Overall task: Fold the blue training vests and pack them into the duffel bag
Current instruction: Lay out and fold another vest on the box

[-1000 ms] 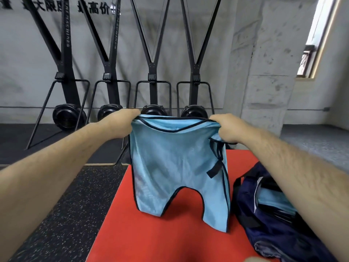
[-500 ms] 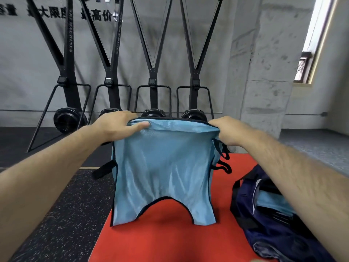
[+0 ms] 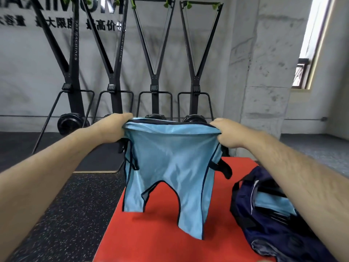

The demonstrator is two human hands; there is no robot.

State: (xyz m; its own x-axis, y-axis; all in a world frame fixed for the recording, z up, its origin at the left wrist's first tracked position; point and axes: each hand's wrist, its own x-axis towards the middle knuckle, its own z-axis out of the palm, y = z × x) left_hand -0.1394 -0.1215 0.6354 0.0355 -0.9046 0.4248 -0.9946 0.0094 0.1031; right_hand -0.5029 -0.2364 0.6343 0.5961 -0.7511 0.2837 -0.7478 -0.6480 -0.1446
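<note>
A light blue mesh training vest [image 3: 170, 167] with dark trim hangs in the air over the red mat [image 3: 154, 233]. My left hand [image 3: 113, 127] grips its top left corner and my right hand [image 3: 226, 133] grips the top right corner, holding the top edge stretched level. The vest's two lower flaps dangle just above the mat, and black side straps hang loose. At the right lies the open navy duffel bag [image 3: 273, 229], with another blue vest [image 3: 272, 203] folded inside; my right forearm hides part of the bag.
Several black ski-trainer machines [image 3: 154, 82] stand against the grey wall behind the mat. A dark floor mat [image 3: 98, 161] lies to the left on speckled black flooring. A concrete pillar [image 3: 264, 82] and a window are at the right.
Both hands have kept their grip while the vest swung back to the right and hangs flatter. My view has tipped upward, showing more of the wall.
</note>
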